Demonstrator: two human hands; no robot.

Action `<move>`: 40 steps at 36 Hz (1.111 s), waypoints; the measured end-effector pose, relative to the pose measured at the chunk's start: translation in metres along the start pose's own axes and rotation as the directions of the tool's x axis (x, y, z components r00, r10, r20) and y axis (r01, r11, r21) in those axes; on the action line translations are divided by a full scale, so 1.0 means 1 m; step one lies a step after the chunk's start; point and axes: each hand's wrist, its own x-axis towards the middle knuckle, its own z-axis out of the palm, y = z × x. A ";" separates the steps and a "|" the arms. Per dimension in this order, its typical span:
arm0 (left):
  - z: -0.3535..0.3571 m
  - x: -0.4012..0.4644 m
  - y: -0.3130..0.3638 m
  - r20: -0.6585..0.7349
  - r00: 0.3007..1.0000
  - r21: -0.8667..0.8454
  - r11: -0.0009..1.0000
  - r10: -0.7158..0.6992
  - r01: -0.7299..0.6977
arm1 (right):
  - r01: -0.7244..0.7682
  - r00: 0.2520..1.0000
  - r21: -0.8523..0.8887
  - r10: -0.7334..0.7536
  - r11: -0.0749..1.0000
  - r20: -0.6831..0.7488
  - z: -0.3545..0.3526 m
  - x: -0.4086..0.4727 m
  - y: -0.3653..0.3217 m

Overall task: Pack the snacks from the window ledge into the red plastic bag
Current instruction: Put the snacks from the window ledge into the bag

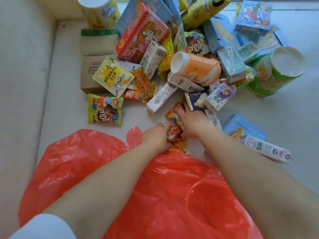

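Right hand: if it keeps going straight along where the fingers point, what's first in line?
Probably the dark blue snack box: the right hand, gripping orange wrappers, has fingertips already at its near edge. Contact versus a small gap isn't clear from this view.

Bare ledge [65,118] is lying open along the left, beside the yellow cartoon packet [104,110]. Ahead, a heaped pile is blocking the way: an orange cup [198,69] lying on its side, a white carton [162,97], a pink box [141,35]. The red plastic bag [138,187] is covering the near ledge, its mouth seemingly hidden.

Red bag [155,195] cut off below; right-hand fingers [179,109] partly hidden under wrappers.
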 end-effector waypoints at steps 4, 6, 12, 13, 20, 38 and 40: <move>0.005 -0.011 -0.004 -0.031 0.999 0.051 0.998 0.033 -0.031 | 0.007 0.996 0.068 -0.001 0.998 -0.088 0.014 -0.022 0.001; 0.006 -0.016 -0.010 -0.038 0.999 0.046 0.999 0.026 -0.024 | -0.038 0.991 0.055 0.044 0.998 -0.125 0.023 -0.033 -0.003; 0.001 -0.026 -0.022 0.004 1.000 0.033 0.999 -0.014 0.014 | -0.149 0.966 0.168 0.180 0.974 -0.186 0.047 -0.054 -0.018; 0.000 -0.027 -0.023 0.012 1.000 0.023 1.000 -0.021 0.020 | -0.153 0.964 0.197 0.191 0.968 -0.186 0.048 -0.056 -0.020; -0.018 -0.034 -0.030 -0.109 0.993 -0.050 0.998 -0.053 0.048 | -0.166 0.935 0.482 0.292 0.861 -0.200 0.039 -0.068 -0.023; -0.085 0.029 -0.044 -0.213 0.884 -0.621 0.756 -0.417 0.207 | -0.121 0.960 0.302 0.189 0.946 -0.207 -0.024 -0.023 -0.007; -0.090 0.036 -0.040 -0.190 0.874 -0.673 0.707 -0.447 0.215 | -0.138 0.966 0.298 0.194 0.944 -0.168 -0.026 -0.014 -0.006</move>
